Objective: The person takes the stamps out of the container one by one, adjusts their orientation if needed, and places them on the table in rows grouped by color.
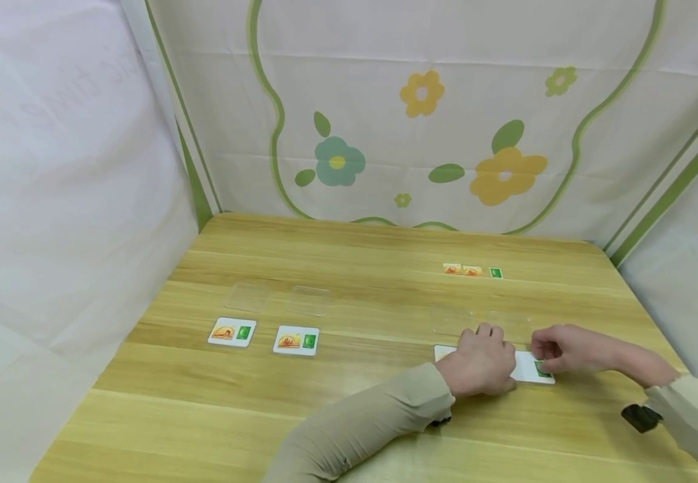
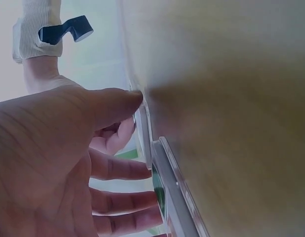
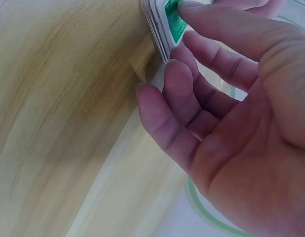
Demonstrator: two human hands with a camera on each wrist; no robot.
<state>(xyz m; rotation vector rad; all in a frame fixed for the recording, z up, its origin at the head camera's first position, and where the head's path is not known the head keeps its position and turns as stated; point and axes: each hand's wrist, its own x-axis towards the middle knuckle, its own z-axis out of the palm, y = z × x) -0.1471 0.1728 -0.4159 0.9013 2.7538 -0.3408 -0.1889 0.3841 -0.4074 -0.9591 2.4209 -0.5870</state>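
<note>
My left hand (image 1: 480, 362) lies over white rectangular cards at the table's right side. In the left wrist view, its long straight fingers (image 2: 123, 206) touch one card, while the thumb reaches the near edge. My right hand (image 1: 575, 347) is at the right end of a white card (image 1: 525, 367). Its thumb and curled index finger pinch at a small green sticker (image 3: 174, 22) on that card, and other fingertips sit near the card's corner. Part of an orange-printed card (image 1: 443, 352) shows left of my left hand; the rest is covered.
Two white cards with orange and green pictures (image 1: 231, 332) (image 1: 296, 341) lie at left, with clear plastic plates (image 1: 309, 301) behind them. More clear plates (image 1: 509, 323) lie behind my hands. Farther back are two orange stickers (image 1: 452, 269) and a green sticker (image 1: 496, 273). Printed cloth walls enclose the table.
</note>
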